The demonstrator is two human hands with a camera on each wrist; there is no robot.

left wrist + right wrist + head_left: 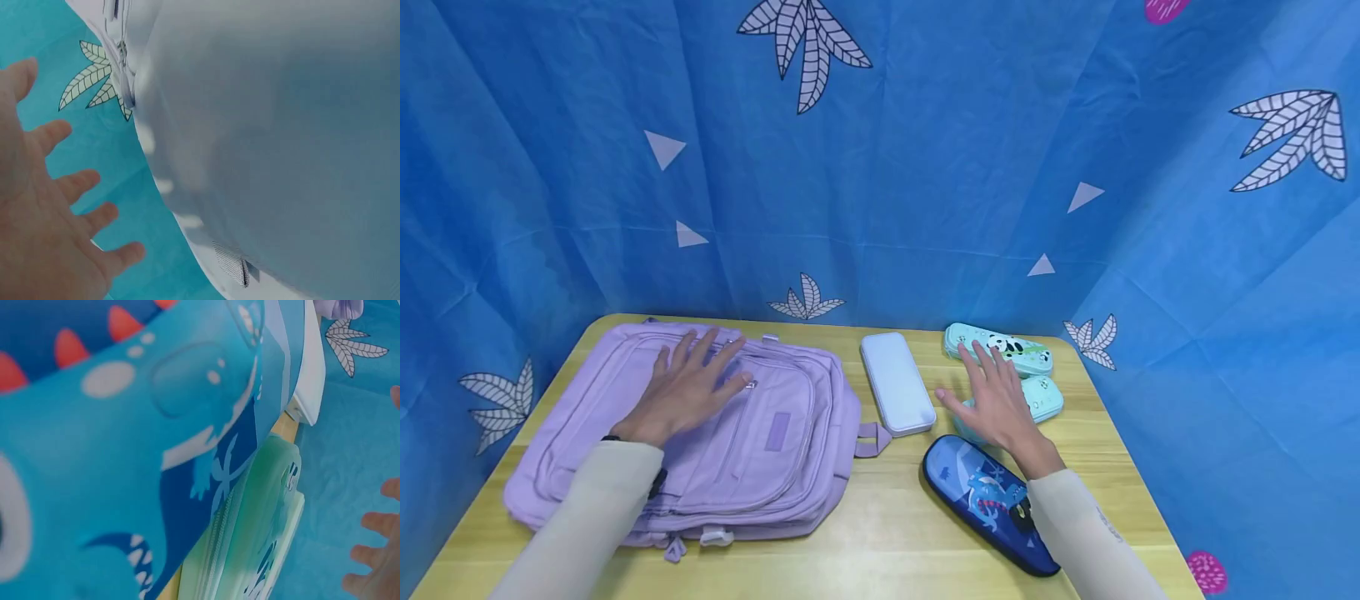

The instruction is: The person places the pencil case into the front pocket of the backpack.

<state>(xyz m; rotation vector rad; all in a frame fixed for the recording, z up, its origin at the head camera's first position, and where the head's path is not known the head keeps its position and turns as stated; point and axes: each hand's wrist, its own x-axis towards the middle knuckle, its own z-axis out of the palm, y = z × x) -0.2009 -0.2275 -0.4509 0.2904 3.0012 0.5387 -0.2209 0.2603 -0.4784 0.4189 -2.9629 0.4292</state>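
A lilac backpack [760, 450] lies flat on the left side of the table. My left hand [681, 392] is over its front, fingers spread and holding nothing; the left wrist view shows the palm [44, 212] apart from the fabric. On the right, my right hand [996, 408] has its fingers spread too, above two mint-green pencil cases. One, with a panda print [1018, 346], lies at the back; the other mint case [1043, 396] is partly hidden by the hand. Below that wrist is a dark blue pencil case [973, 492] with a shark-like print, partly covered by the sleeve.
A pale white-blue pencil case [898, 383] lies between the backpack and the mint cases. The wooden table [865, 533] borders a blue patterned cloth [925, 167] at the back and sides. A lilac strap loop [872, 440] sticks out from the backpack's right side.
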